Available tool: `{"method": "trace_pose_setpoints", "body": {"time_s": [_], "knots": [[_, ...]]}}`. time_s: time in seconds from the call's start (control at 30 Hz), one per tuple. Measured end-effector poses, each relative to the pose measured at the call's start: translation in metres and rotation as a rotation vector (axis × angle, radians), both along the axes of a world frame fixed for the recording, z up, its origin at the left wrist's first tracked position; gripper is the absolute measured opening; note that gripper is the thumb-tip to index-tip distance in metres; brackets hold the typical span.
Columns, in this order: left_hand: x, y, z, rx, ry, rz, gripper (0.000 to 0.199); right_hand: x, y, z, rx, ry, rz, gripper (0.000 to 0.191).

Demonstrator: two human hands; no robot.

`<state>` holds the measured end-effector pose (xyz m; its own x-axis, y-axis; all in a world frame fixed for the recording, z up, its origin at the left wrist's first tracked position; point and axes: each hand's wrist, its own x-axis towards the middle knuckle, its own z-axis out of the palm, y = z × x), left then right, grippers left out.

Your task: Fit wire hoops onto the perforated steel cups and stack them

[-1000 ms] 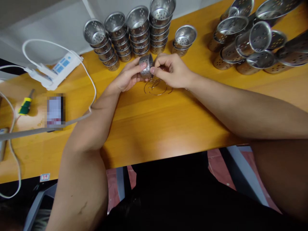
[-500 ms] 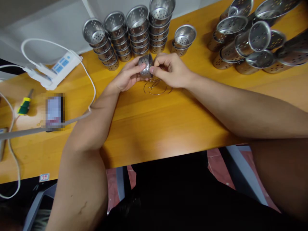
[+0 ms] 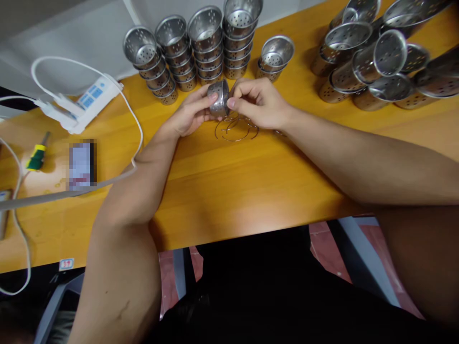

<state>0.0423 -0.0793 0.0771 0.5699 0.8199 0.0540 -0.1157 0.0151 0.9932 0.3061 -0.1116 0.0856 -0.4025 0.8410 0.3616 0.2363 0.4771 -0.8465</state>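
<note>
The scene is evenly and brightly lit from above, with warm colour on the counter (image 3: pixel 251 181). Soft, short shadows lie under the forearms, nearer the viewer than the fingers (image 3: pixel 215 97). Bright glints flare on the stacked perforated metal cups (image 3: pixel 208 48) just beyond the fingers and on the loose heap of cups (image 3: pixel 376 62) well to their right. A pale sheen crosses the counter's near edge. A small rectangular patch (image 3: pixel 82 165) far left of the fingers is pixelated. Straight edges bow toward the corners, and the nearest arm surfaces look soft.
</note>
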Motion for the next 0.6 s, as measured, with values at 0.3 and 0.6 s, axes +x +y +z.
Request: {"method": "trace_pose_setpoints", "body": {"time_s": [0.3,0.6], "knots": [[0.001,0.001,0.000,-0.026,-0.058,-0.055,0.039,0.001,0.002,0.006,-0.071,0.102,-0.014,0.090],[0.005,0.005,-0.004,-0.113,-0.068,0.079,0.028,0.008,-0.018,0.021,0.133,-0.166,-0.007,0.083]]}}
